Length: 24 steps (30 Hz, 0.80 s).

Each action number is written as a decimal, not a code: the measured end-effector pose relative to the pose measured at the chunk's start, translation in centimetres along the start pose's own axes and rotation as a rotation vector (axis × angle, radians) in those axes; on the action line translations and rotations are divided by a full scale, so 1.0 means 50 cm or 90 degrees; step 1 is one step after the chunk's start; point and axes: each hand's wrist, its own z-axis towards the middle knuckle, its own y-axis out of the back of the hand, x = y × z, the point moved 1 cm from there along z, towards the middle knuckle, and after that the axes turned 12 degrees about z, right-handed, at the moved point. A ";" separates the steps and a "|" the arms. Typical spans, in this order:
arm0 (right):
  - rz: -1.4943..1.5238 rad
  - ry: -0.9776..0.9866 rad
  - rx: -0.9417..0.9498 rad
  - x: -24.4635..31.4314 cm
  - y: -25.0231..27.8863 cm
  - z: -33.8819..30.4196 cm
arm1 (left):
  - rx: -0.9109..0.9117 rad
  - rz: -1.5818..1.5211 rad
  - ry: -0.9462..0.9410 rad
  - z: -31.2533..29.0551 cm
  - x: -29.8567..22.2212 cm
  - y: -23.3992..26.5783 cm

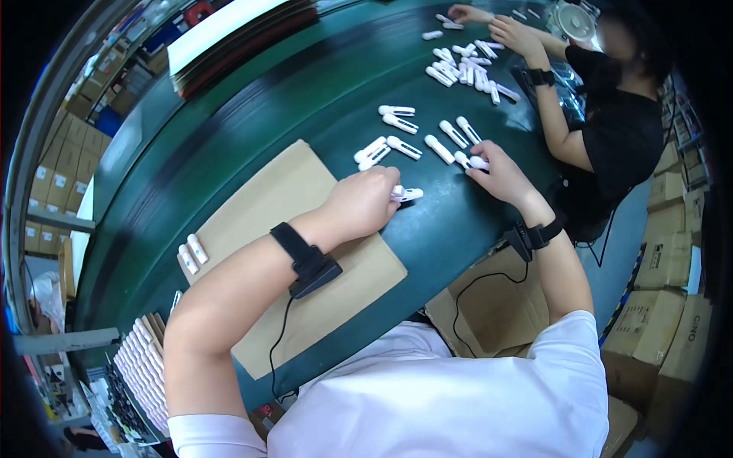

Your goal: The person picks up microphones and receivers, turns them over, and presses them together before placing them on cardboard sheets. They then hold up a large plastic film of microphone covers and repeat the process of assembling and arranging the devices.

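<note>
My left hand [360,200] is over the right edge of a brown cardboard sheet [267,206]. Its fingers are closed round slim white devices [411,195], whose ends stick out past the fingertips; how many it holds is hidden. To the right, my right hand [500,174] pinches the rounded head of a white device [479,162], with another white device [462,159] right beside it. Several loose round-headed white devices with dark slots [439,149] lie between and beyond my hands on the green table [336,114].
Two white devices [197,248] lie at the sheet's left edge. A tray of packed white pieces [143,366] stands lower left. Beyond is a pile of devices [469,69], where a co-worker's hands [515,37] work. An open carton [496,305] sits below the table edge; cartons [649,328] stack right.
</note>
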 end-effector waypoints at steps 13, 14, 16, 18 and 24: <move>-0.214 0.083 -0.118 -0.099 0.052 -0.015 | 0.019 -0.210 0.105 -0.105 -0.032 0.057; -0.196 0.091 -0.116 -0.099 0.054 -0.012 | 0.016 -0.210 0.122 -0.131 -0.037 0.061; -0.173 0.107 -0.099 -0.095 0.045 -0.012 | -0.015 -0.231 0.107 -0.182 -0.049 0.064; -0.252 0.171 -0.223 -0.054 0.041 -0.040 | -0.038 -0.243 0.112 -0.243 -0.058 0.069; -0.027 0.327 0.201 0.078 -0.110 -0.190 | -0.180 -0.277 0.258 -0.412 -0.064 0.056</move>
